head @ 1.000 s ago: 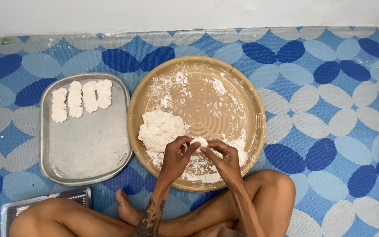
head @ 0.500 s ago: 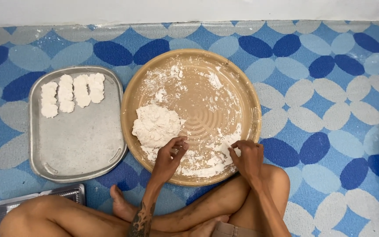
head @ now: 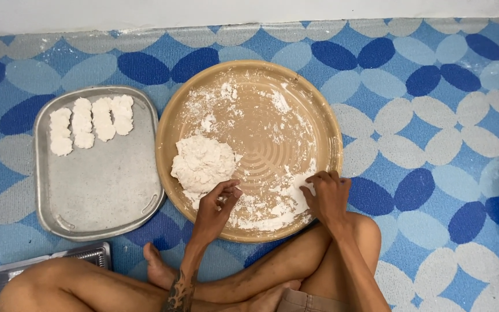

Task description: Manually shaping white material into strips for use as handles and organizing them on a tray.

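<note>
We are sitting cross-legged on the floor, looking down at a round tan tray [head: 324,124] with concentric ridges at its middle and a raised rim. Lying in it toward our left is a rough, crumbly mound of white dough [head: 203,163], with loose white flour [head: 264,211] scattered across the near part and dusting the far side.

Our left hand [head: 215,205] is hovering just beside the near edge of the dough, its fingers curled loosely together with the tips nearly meeting; we cannot tell whether this grip is pinching a bit of dough. Our right hand [head: 326,193] is resting palm down on the floured near-right part of the tray, fingers spread flat and holding nothing.

Just beside the tray, on our left, a dull grey metal tray [head: 102,185] with rounded corners is lying on the blue and grey patterned floor mat [head: 434,115]. Sitting in its far corner are four short rows of small white shaped dough pieces [head: 92,124], touching one another. A corner of a ribbed metal container [head: 82,254] is showing by our left knee.
</note>
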